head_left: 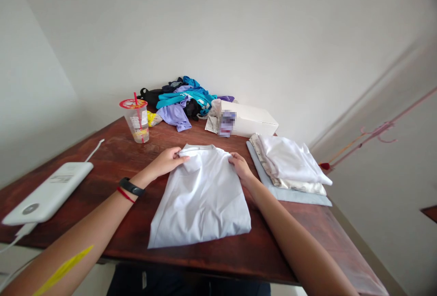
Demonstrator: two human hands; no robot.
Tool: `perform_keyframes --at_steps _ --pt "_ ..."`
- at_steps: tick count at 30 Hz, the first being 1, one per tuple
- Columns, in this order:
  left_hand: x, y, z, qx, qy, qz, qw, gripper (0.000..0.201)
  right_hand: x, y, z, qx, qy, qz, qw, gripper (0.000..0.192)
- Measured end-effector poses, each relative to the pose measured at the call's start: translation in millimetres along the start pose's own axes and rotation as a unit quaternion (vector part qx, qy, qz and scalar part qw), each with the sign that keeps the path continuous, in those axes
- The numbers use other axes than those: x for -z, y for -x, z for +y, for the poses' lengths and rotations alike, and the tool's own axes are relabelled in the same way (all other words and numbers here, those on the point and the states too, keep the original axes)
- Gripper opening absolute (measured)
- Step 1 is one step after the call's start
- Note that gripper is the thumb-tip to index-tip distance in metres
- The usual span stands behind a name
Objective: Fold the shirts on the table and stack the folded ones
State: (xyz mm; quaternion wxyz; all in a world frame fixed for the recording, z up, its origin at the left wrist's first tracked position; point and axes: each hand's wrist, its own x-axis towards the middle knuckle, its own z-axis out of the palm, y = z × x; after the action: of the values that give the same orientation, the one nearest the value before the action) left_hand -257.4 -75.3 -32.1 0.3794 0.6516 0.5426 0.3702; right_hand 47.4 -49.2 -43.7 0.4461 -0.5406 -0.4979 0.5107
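A white shirt (pixel 205 196), folded into a narrow panel, lies on the dark wooden table (pixel 112 168) in front of me. Its collar end points away and its wide folded edge is near the table's front. My left hand (pixel 170 160) pinches the shirt's far left corner between thumb and fingers. At the far right corner, my right hand (pixel 240 166) grips the fabric the same way, its fingertips partly tucked under the cloth. To the right sits a stack of folded clothes (pixel 290 159), white on top with light blue at the bottom.
A plastic cup (pixel 137 123) with a red straw stands at the back left. Behind it are crumpled clothes (pixel 187 98) in blue, purple and black. A white box (pixel 252 118) stands at the back right. A white power bank (pixel 51 191) with cables lies at the left edge.
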Motion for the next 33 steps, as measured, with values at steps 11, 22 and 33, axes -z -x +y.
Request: perform_keyframes --at_steps 11,22,33 --pt "5.8 -2.5 -8.1 -0.019 -0.217 0.104 0.970 0.050 11.7 -1.8 12.4 0.149 0.351 0.065 0.922 0.034" --pt "21.3 -1.5 -1.6 0.129 0.140 -0.038 0.981 0.057 9.8 0.2 12.0 0.163 0.390 0.070 0.904 0.035" --pt "9.0 -10.3 -34.4 -0.024 -0.236 0.103 0.966 0.034 13.4 -1.6 17.0 0.216 0.450 0.071 0.864 0.036"
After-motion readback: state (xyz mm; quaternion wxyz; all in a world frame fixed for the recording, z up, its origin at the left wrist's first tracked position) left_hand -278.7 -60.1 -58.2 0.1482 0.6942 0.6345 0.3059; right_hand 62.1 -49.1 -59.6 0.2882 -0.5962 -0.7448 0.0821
